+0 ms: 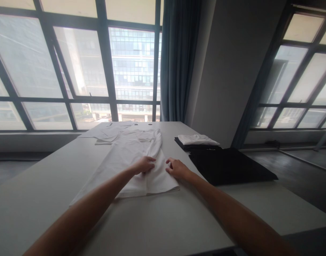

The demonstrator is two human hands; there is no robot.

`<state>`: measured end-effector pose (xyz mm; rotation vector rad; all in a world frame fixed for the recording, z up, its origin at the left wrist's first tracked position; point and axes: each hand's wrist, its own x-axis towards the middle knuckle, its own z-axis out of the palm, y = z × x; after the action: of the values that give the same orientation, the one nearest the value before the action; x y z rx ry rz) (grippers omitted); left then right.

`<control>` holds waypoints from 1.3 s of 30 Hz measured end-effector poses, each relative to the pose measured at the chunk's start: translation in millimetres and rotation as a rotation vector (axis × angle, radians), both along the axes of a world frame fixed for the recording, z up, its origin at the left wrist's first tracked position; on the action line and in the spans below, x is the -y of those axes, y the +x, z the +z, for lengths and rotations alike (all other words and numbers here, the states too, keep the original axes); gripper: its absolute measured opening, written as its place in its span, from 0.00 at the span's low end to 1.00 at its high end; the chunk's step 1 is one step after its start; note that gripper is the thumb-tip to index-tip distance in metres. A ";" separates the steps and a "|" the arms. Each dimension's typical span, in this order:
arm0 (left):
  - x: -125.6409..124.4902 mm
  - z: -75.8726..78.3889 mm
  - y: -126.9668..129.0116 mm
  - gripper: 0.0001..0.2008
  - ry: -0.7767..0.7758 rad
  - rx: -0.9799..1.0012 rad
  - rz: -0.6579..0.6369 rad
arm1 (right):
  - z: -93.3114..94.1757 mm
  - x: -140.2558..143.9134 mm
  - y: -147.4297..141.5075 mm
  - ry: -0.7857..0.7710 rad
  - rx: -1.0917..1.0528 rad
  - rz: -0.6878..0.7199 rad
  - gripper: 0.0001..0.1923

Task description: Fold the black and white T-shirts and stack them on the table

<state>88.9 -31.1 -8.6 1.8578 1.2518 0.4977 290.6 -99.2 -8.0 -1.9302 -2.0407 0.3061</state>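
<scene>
A white garment, likely a T-shirt (125,156), lies spread on the white table with its hem towards me. Its right side looks folded inwards, making a long edge down the cloth. My left hand (145,164) rests on the garment beside that edge, fingers stretched out to the right and a little apart. At the garment's right border is my right hand (177,168), its fingers bent and thumb apart from the index finger. No cloth shows between those fingers. Whether the right fingertips press on the fabric is hard to see.
The table (45,185) runs away towards the windows. On the right lie a large black folded cloth (231,165) and a smaller folded white cloth (197,139) on top of black fabric. White sheets or cloth (99,132) lie at the far left. A blue curtain (179,64) hangs behind.
</scene>
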 end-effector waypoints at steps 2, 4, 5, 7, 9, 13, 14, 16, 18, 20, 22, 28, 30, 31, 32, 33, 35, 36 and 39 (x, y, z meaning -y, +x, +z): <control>0.5 -1.5 -1.6 0.26 0.015 -0.008 0.017 | 1.6 -2.3 -0.6 -0.004 -0.030 0.011 0.15; 1.8 -2.8 -3.1 0.26 0.017 -0.015 0.019 | 7.5 -1.7 0.9 0.011 -0.023 -0.007 0.12; 2.6 -3.3 -3.8 0.26 0.020 -0.019 0.012 | 11.1 -0.2 2.3 0.003 -0.012 -0.023 0.11; 4.0 -3.6 -4.8 0.25 0.049 -0.043 -0.004 | 17.6 4.3 5.6 -0.081 0.002 -0.046 0.08; 4.9 -2.9 -6.3 0.24 0.124 -0.071 -0.024 | 20.5 8.8 8.4 -0.224 0.002 -0.064 0.07; 6.3 0.7 -13.8 0.29 0.102 -0.131 -0.135 | 14.3 3.8 10.4 -0.201 0.050 -0.104 0.09; 7.2 1.5 -16.5 0.30 0.051 -0.150 -0.177 | 11.7 -2.0 10.0 -0.138 0.078 -0.119 0.09; 10.7 2.8 -21.8 0.30 -0.009 -0.175 -0.249 | 7.7 -19.0 8.1 -0.048 0.136 -0.155 0.11; 16.3 3.2 -26.3 0.27 0.021 -0.175 -0.294 | 6.4 -41.8 5.7 -0.026 0.177 -0.183 0.13; 23.2 2.9 -29.6 0.24 0.092 -0.173 -0.316 | 7.2 -68.3 3.6 -0.034 0.189 -0.207 0.14; 30.0 1.9 -31.7 0.21 0.166 -0.167 -0.328 | 8.6 -96.2 1.9 -0.042 0.164 -0.238 0.18; 44.5 -2.3 -30.8 0.16 0.292 -0.150 -0.272 | 4.9 -169.2 -18.5 0.053 0.191 -0.260 0.30; 47.8 -2.8 -29.3 0.15 0.319 -0.145 -0.252 | 1.0 -187.2 -32.3 0.074 0.270 -0.250 0.30; 49.2 -2.9 -28.8 0.15 0.335 -0.135 -0.246 | -1.1 -195.2 -39.3 0.080 0.302 -0.252 0.28; 50.4 -3.0 -28.4 0.15 0.348 -0.126 -0.241 | -3.1 -202.7 -45.8 0.076 0.322 -0.257 0.27; 51.3 -3.1 -28.2 0.15 0.358 -0.119 -0.238 | -4.9 -209.7 -51.5 0.064 0.329 -0.262 0.25; 52.2 -4.2 -28.2 0.16 0.371 -0.112 -0.238 | -7.3 -222.5 -59.7 0.024 0.317 -0.268 0.22; 52.2 -5.2 -28.3 0.16 0.375 -0.109 -0.239 | -7.7 -228.2 -62.2 0.005 0.308 -0.264 0.20; 50.7 -9.9 -28.5 0.15 0.394 -0.077 -0.236 | -4.7 -242.6 -65.1 -0.018 0.294 -0.251 0.17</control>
<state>60.4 -81.8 -18.5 2.3404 1.0150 0.5775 225.5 143.4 -12.7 -2.3279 -1.9339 -0.0210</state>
